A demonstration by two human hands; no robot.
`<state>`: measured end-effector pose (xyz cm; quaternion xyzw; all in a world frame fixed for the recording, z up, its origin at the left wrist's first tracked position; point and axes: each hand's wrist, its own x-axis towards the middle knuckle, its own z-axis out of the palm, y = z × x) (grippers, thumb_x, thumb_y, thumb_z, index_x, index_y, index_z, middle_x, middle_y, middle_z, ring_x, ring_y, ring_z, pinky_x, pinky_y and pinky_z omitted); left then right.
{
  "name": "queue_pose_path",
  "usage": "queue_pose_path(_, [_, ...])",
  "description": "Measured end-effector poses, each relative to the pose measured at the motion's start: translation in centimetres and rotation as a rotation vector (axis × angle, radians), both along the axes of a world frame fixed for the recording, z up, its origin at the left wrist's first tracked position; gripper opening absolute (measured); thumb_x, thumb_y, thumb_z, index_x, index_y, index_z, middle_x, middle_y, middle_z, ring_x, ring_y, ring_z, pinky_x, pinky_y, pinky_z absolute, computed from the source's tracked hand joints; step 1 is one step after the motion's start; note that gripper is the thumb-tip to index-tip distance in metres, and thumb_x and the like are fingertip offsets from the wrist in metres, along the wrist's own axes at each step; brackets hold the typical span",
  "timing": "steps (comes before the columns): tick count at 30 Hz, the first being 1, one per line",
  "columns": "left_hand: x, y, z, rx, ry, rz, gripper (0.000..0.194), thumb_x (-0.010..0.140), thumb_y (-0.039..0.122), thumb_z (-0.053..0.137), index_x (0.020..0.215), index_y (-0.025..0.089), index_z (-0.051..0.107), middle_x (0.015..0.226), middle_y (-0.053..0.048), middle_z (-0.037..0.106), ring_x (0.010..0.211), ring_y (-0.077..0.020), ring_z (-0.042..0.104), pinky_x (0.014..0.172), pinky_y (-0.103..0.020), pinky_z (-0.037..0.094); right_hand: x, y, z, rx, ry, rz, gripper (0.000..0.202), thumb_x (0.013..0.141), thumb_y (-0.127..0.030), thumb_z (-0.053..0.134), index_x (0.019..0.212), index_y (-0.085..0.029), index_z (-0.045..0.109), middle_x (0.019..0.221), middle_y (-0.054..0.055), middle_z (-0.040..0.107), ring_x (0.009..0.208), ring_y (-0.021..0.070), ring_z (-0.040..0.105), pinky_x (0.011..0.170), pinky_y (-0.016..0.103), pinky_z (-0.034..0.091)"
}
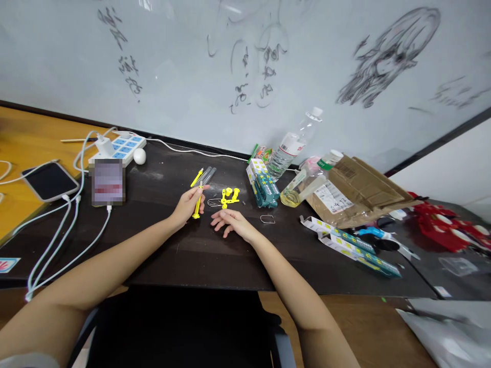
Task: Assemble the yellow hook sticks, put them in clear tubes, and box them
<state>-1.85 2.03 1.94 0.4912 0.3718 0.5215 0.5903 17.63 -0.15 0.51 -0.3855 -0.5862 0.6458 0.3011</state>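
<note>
My left hand (pixel 186 205) is closed around a yellow plunger-like plastic rod (pixel 197 208), held upright with its flared end down near the table. A small metallic-looking tip shows above the fingers. My right hand (pixel 233 223) hovers just right of it, fingers apart and slightly curled, with nothing visible in them. Right beyond its fingertips lie several small yellow plastic pieces (pixel 229 198). A bent wire loop (pixel 215 203) sits beside those pieces. Behind my left hand are clear tubes (pixel 209 176) and another yellow rod (pixel 197 177).
A second wire loop (pixel 267 219) lies to the right. Green-white boxes (pixel 263 183), two bottles (pixel 293 145) and a brown parcel bag (pixel 356 179) stand behind; flattened cartons (pixel 353 248) lie nearer. On the left are a power strip (pixel 126 149), cables, a phone (pixel 50 181) and a blurred-out device (pixel 108 182).
</note>
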Motion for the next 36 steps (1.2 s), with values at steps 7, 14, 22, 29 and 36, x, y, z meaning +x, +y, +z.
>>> queue_pose_path(7, [0.11,0.08,-0.47,-0.027,0.002,-0.057,0.040,0.086,0.040,0.053,0.119,0.017,0.053,0.062,0.006,0.044,0.040,-0.0031,0.036,0.037,-0.015,0.028,0.12,0.14,-0.25,0.011,-0.021,0.045,0.039,0.082,-0.049,0.058,0.100,-0.013,0.061,0.081,0.007,0.066,0.069,0.0132,0.064,0.045,0.018,0.050])
queue_pose_path(14, [0.06,-0.21,-0.35,0.004,0.037,-0.073,0.037,0.091,0.048,0.041,0.113,0.021,0.052,0.056,0.007,0.045,0.034,-0.0029,0.027,0.033,-0.014,0.017,0.08,-0.05,0.06,0.033,-0.033,0.050,0.037,0.082,-0.046,0.059,0.099,-0.014,0.062,0.079,0.006,0.066,0.068,0.0125,0.064,0.045,0.017,0.050])
queue_pose_path(22, [0.40,0.12,-0.66,-0.001,0.034,-0.058,0.026,0.088,0.043,0.047,0.096,0.018,0.053,0.061,0.005,0.051,0.036,-0.0039,0.040,0.035,-0.016,0.030,0.14,-0.01,-0.08,0.053,-0.038,0.061,0.036,0.083,-0.045,0.058,0.099,-0.014,0.062,0.077,0.005,0.065,0.068,0.0122,0.063,0.045,0.016,0.049])
queue_pose_path(29, [0.48,0.06,-0.47,-0.023,0.027,-0.085,0.023,0.086,0.037,0.049,0.090,0.016,0.054,0.064,0.002,0.054,0.036,-0.0026,0.036,0.032,-0.015,0.022,0.14,0.04,-0.23,0.075,-0.054,0.070,0.036,0.084,-0.045,0.057,0.100,-0.014,0.062,0.078,0.005,0.065,0.069,0.0124,0.063,0.045,0.016,0.049])
queue_pose_path(36, [0.43,-0.18,-0.26,-0.029,0.063,-0.127,0.023,0.086,0.038,0.049,0.093,0.017,0.054,0.062,0.003,0.054,0.035,-0.0019,0.030,0.032,-0.014,0.015,0.17,0.00,-0.15,0.077,-0.054,0.078,0.034,0.084,-0.044,0.056,0.101,-0.014,0.061,0.079,0.005,0.065,0.069,0.0121,0.063,0.045,0.016,0.049])
